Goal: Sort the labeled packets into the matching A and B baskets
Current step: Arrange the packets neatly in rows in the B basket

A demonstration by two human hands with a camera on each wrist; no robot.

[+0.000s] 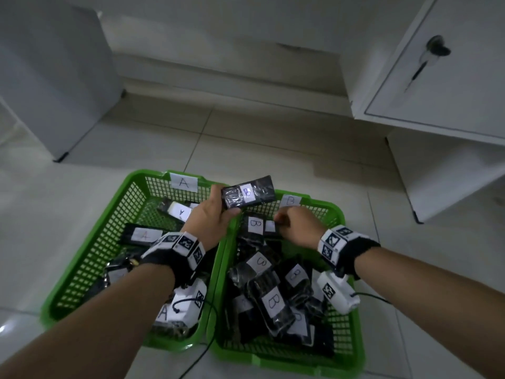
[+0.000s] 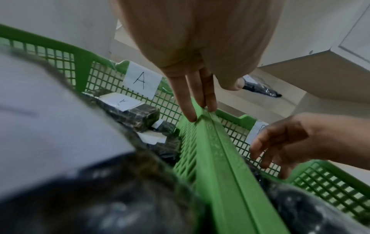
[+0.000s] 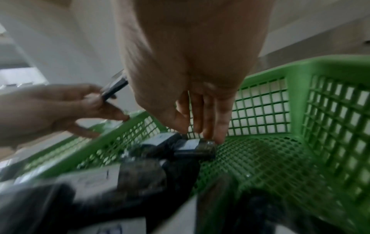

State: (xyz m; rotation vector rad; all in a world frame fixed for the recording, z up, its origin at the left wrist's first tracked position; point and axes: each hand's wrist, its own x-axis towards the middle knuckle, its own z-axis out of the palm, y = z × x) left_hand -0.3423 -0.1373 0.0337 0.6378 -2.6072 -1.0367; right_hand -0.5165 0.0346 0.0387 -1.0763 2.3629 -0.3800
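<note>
Much of both wrist views is blocked: blurred dark packets and the backs of the hands fill the lower and upper parts, and the labels there cannot be read. In the head view two green mesh baskets sit side by side on the tiled floor, the A basket [image 1: 90, 258] at lower left with its paper "A" tag on the far wall, the B basket [image 1: 352, 332] at lower right with a "B" tag partly hidden behind the right hand. The left hand [image 1: 211, 217] is raised over the seam between the baskets, near the centre of the frame, gripping a black plastic-wrapped packet labeled B [image 1: 248, 192] at its lower left end between thumb and fingers; the packet's long axis runs nearly left to right, tilted slightly up toward the right, its label facing the camera. The right hand [image 1: 299, 227] reaches down into the far end of the B basket, fingertips closed on a small black packet with a white label [image 3: 195, 146] lying on the mesh floor; its letter is too blurred to read. Other B packets are piled in the near half of that basket, and several A packets lie in the other, partly covered by the left forearm and wristband. A white cabinet [image 1: 437, 77] fills the upper right.
</note>
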